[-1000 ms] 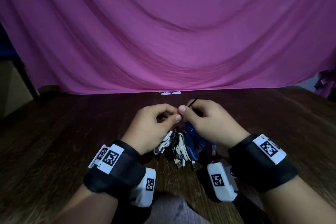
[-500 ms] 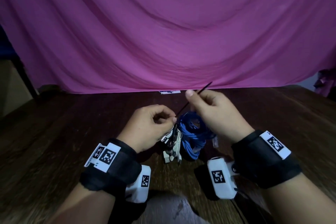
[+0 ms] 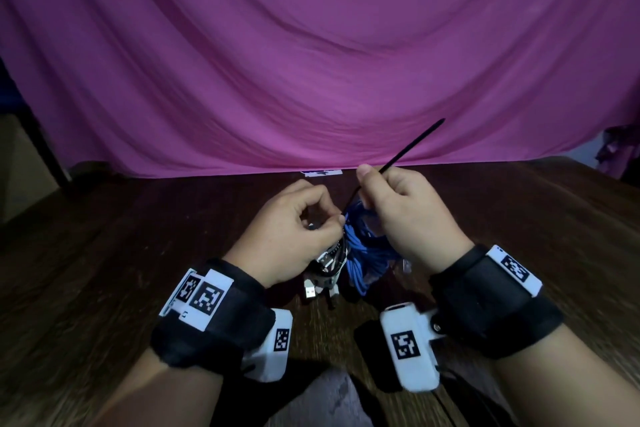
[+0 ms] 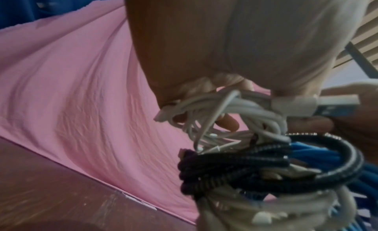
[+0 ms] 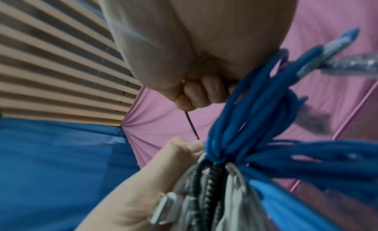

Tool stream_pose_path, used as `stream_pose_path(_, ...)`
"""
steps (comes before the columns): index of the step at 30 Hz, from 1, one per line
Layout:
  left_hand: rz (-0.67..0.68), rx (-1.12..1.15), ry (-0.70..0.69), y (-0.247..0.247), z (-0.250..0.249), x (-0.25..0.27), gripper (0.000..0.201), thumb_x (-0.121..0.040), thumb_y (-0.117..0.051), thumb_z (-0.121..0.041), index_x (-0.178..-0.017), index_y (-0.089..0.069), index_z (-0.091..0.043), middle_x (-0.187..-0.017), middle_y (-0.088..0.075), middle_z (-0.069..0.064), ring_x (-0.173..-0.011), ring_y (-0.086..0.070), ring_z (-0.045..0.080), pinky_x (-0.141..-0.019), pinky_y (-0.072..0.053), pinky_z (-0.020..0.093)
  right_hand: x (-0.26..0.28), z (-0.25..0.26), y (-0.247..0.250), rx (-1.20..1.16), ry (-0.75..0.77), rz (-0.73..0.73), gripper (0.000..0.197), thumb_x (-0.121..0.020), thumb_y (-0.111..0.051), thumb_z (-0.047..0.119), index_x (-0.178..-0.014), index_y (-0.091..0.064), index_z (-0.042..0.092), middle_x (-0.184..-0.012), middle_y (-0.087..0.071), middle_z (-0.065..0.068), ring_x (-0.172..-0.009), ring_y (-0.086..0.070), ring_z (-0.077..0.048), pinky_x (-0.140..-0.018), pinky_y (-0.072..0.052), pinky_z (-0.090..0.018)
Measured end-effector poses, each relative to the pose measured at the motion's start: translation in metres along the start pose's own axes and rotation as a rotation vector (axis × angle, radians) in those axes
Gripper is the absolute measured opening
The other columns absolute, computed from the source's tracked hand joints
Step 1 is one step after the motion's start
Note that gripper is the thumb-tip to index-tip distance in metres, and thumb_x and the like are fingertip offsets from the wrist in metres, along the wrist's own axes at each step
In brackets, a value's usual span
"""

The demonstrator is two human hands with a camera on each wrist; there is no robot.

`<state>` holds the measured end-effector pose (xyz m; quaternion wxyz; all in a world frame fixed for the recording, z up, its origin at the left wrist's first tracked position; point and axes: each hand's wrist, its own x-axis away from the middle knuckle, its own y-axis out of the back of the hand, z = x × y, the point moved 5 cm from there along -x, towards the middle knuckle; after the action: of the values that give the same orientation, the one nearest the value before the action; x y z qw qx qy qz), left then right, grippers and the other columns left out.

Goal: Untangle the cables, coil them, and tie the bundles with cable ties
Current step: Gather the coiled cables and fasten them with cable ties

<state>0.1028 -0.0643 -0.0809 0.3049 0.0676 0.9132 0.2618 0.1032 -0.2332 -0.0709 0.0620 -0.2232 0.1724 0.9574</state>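
Note:
A bundle of coiled cables hangs between my hands above the wooden table (image 3: 138,270): blue cable (image 3: 367,253) (image 5: 266,121), white cables (image 4: 225,113) and a black ribbed cable (image 4: 235,169). A thin black cable tie (image 3: 401,156) runs from the bundle up to the right, its tail sticking out past my fingers. My right hand (image 3: 367,180) pinches the tie's tail; the tie (image 5: 192,126) shows below its fingertips in the right wrist view. My left hand (image 3: 332,218) pinches the tie's head at the bundle, with white cables under its fingers.
A pink cloth (image 3: 311,62) hangs behind the table's far edge. A small white tag (image 3: 320,172) lies at the foot of the cloth. White USB plugs (image 3: 310,290) dangle from the bundle just above the table.
My right hand has drawn the tie's tail up and to the right, so more of it sticks out. The bundle has risen off the table and pulled tighter. The left hand has stayed at the tie's head.

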Motion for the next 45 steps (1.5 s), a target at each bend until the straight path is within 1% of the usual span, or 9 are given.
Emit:
stream_pose_path(8,0.051,-0.097,-0.027,-0.005,0.003,0.005,0.006,-0.087,-0.076,-0.026,-0.088,-0.07,-0.029,-0.081,-0.054,-0.012,-0.072,-0.056,0.004,-0.068,-0.04,0.017,0.006,0.01,-0.008,0.104,0.123,0.098,0.056,-0.105,-0.053,0.04,-0.063,-0.046,0.004,-0.054,-0.039,0.003,-0.052,-0.037,-0.009,-0.055,-0.034,-0.041)
stream_pose_path(10,0.04,-0.097,-0.029,-0.006,0.005,0.004,0.007,-0.088,-0.076,-0.025,-0.084,-0.07,-0.027,-0.079,-0.056,-0.009,-0.073,-0.056,0.008,-0.068,-0.039,0.019,0.007,0.009,-0.009,0.115,0.115,0.1,0.055,-0.105,-0.053,0.04,-0.064,-0.047,0.004,-0.056,-0.041,0.001,-0.055,-0.038,-0.011,-0.058,-0.037,-0.043)
stream_pose_path(17,-0.023,-0.115,-0.075,0.001,0.004,0.0,0.009,-0.087,-0.076,-0.026,-0.082,-0.069,-0.028,-0.084,-0.058,-0.009,-0.077,-0.059,0.01,-0.069,-0.04,0.014,0.007,0.017,0.0,0.062,0.189,0.076,0.055,-0.107,-0.052,0.035,-0.064,-0.048,0.0,-0.056,-0.039,0.003,-0.054,-0.038,-0.008,-0.057,-0.033,-0.037)
stream_pose_path(24,0.06,-0.111,0.022,0.003,0.022,-0.002,0.013,-0.084,-0.081,-0.029,-0.077,-0.072,-0.033,-0.078,-0.06,-0.011,-0.064,-0.053,0.004,-0.062,-0.042,0.021,-0.001,-0.003,0.002,0.119,0.09,0.268,0.049,-0.105,-0.054,0.038,-0.062,-0.064,0.017,-0.056,-0.054,0.001,-0.051,-0.049,-0.008,-0.057,-0.036,-0.026)
stream_pose_path(27,0.058,-0.25,-0.012,0.011,0.018,-0.015,0.015,-0.084,-0.079,-0.031,-0.074,-0.068,-0.028,-0.077,-0.058,-0.012,-0.061,-0.054,0.007,-0.059,-0.046,0.029,-0.006,-0.004,-0.002,0.134,0.127,0.215,0.043,-0.102,-0.058,0.039,-0.066,-0.069,0.018,-0.063,-0.065,-0.002,-0.055,-0.058,-0.008,-0.059,-0.045,-0.031)
stream_pose_path(31,-0.063,-0.688,-0.204,0.018,0.001,-0.023,0.01,-0.087,-0.069,-0.031,-0.084,-0.061,-0.026,-0.086,-0.055,-0.009,-0.075,-0.06,0.016,-0.06,-0.047,0.034,-0.012,-0.007,0.004,0.092,0.221,0.114,0.033,-0.101,-0.063,0.029,-0.069,-0.069,0.021,-0.067,-0.068,0.007,-0.059,-0.063,-0.001,-0.061,-0.044,-0.018)
stream_pose_path(38,0.319,-0.978,-0.21,-0.033,0.012,0.011,0.018,-0.096,-0.053,-0.038,-0.096,-0.065,-0.026,-0.099,-0.061,-0.004,-0.093,-0.067,0.024,-0.063,-0.051,0.038,-0.008,-0.062,0.009,0.409,-0.075,0.522,0.027,-0.094,-0.065,0.038,-0.075,-0.078,0.026,-0.065,-0.073,0.01,-0.063,-0.065,0.002,-0.074,-0.047,-0.025)
stream_pose_path(42,0.373,-1.034,-0.171,-0.046,0.011,0.008,0.022,-0.1,-0.046,-0.041,-0.103,-0.063,-0.027,-0.107,-0.058,-0.006,-0.098,-0.064,0.021,-0.067,-0.047,0.034,-0.008,-0.066,0.017,0.298,-0.13,0.523,0.025,-0.095,-0.069,0.034,-0.078,-0.078,0.019,-0.064,-0.072,0.004,-0.058,-0.063,-0.004,-0.064,-0.047,-0.022)
stream_pose_path(45,0.374,-1.01,-0.146,-0.046,0.011,0.003,0.022,-0.098,-0.05,-0.044,-0.104,-0.065,-0.028,-0.108,-0.06,-0.009,-0.098,-0.062,0.02,-0.068,-0.044,0.032,-0.009,-0.057,0.024,0.169,-0.118,0.443,0.014,-0.092,-0.074,0.022,-0.08,-0.075,0.014,-0.066,-0.07,-0.001,-0.065,-0.063,-0.015,-0.068,-0.051,-0.034)
